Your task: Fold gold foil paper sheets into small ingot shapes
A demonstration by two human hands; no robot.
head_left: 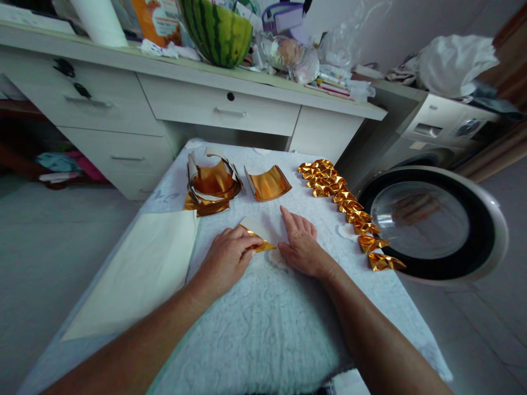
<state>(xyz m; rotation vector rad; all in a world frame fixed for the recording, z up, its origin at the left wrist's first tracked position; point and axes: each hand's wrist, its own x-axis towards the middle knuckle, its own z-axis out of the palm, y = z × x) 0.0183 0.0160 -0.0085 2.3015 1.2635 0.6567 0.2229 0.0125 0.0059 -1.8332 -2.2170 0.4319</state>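
On the cloth-covered table, my left hand is closed on a sheet of gold foil paper, whose white backing and a folded gold edge show. My right hand lies just right of that sheet, fingers stretched out and nothing in them. Beyond my hands sit a curled stack of gold foil paper and a smaller curved pile of gold sheets. A line of folded gold foil pieces runs down the table's right side.
A cream sheet covers the table's left part. An open washing machine door stands close to the right edge. Behind is a white desk with a cut watermelon, plastic bags and a paper roll.
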